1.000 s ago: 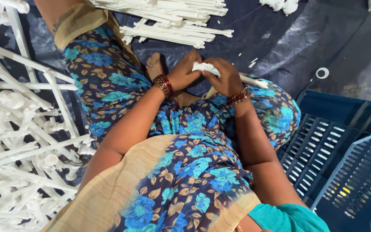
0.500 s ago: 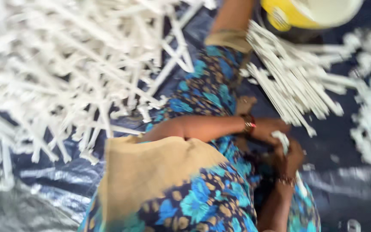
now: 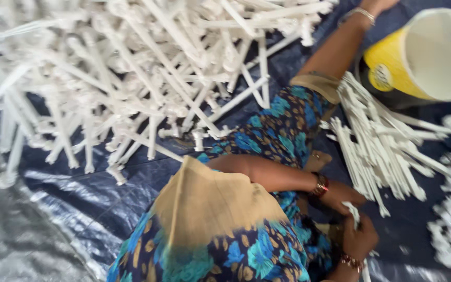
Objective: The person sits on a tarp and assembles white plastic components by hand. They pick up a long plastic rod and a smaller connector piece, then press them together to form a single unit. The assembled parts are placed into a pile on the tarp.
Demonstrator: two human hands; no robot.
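Compared with half a second earlier, the view is swung slightly left, so the yellow bucket (image 3: 392,65) is seen further right and more fully. A small white moulded plastic piece (image 3: 353,213) is gripped between both closed hands: the left hand (image 3: 343,196) above, the right hand (image 3: 359,239) below, in front of the bucket. A bundle of thin white plastic rods (image 3: 377,151) is laid just beside the bucket; a tangled heap of white plastic sprues (image 3: 131,73) is spread left of it, on glossy dark blue tarpaulin (image 3: 131,183).

Small white plastic piece (image 3: 353,211) — upright, blurred — between both hands
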